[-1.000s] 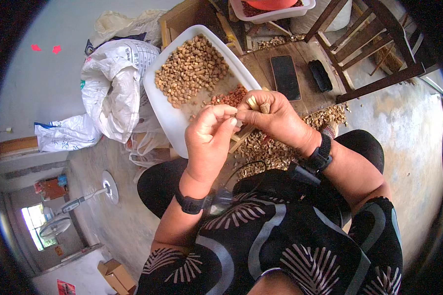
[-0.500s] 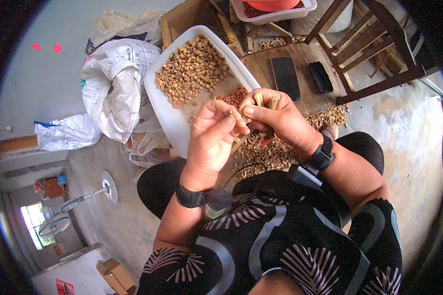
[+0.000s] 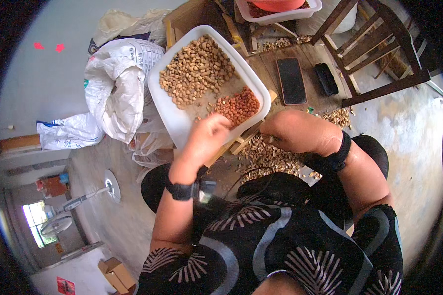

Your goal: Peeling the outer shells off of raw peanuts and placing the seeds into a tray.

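A white plastic tray [image 3: 172, 115] holds a large pile of tan peanut pods [image 3: 197, 66] and, at its near right corner, a smaller pile of reddish kernels [image 3: 238, 104]. My left hand [image 3: 209, 135] is over the tray's near edge beside the kernels, fingers bent and smeared by motion, so what they hold is unclear. My right hand [image 3: 293, 132], curled closed, is outside the tray's right edge above scattered broken shells [image 3: 266, 160]; its fingertips and whatever they hold are hidden.
A wooden chair [image 3: 384, 59] stands right of a wooden surface [image 3: 315, 101] bearing a phone [image 3: 291, 81] and a black holder [image 3: 326, 78]. White sacks [image 3: 110, 98] lean at left. A tub with a red basin [image 3: 275, 11] sits at the back, a standing fan [image 3: 56, 226] at lower left.
My hands have drawn apart: the left moved down toward the tray's edge, the right moved right and down, off the tray. The pale pieces that were in the right fingers no longer show.
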Available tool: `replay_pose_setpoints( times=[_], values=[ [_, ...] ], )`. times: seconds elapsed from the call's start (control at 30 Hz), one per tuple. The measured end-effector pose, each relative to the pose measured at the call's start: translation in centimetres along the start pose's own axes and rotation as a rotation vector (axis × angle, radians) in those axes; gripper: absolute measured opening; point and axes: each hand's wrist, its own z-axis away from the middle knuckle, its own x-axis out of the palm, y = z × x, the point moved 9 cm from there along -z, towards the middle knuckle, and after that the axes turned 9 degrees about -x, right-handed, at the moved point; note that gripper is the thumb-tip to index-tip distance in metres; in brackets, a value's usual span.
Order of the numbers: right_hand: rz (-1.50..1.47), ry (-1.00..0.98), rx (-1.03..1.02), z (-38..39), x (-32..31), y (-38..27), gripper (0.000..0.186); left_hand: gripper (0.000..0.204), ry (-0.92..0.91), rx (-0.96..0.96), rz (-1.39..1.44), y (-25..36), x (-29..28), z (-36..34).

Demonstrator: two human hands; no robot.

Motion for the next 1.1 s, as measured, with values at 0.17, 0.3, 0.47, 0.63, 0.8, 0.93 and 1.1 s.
replay_pose_setpoints(
  times=[0.17, 0.3, 0.47, 0.63, 0.8, 0.93, 1.1],
  values=[
    [-0.035, -0.035, 0.065, 0.1, 0.6, 0.7, 0.014, 0.009, 0.11, -0.188, 0.162, -4.7, -4.9, -8.0],
    [-0.09, -0.059, 0.037, -1.2, 1.8, 0.1, 0.014, 0.015, 0.268, -0.116, -0.061, -7.9, -7.7, -13.2],
    [-0.045, -0.028, 0.04, -0.4, 1.6, 1.1, 0.014, 0.02, 0.357, -0.092, -0.396, -6.1, -5.5, -16.0],
    [-0.078, 0.033, 0.007, -0.9, 1.0, 0.6, 0.015, 0.019, 0.478, 0.146, -0.658, -3.7, -5.2, -15.3],
    [-0.106, 0.043, 0.084, -1.0, 0.7, 1.5, 0.012, 0.016, 0.122, -0.315, 0.199, -6.8, -5.1, -13.9],
    [-0.248, 0.171, 0.055, -1.5, -0.2, 1.5, 0.014, 0.018, -0.145, -0.096, 0.901, -2.3, -3.5, -9.0],
    [-0.627, 0.446, 0.264, -1.2, 0.2, 4.4, 0.016, 0.017, -0.314, -0.039, 1.157, 2.2, -0.3, -2.7]
  ],
)
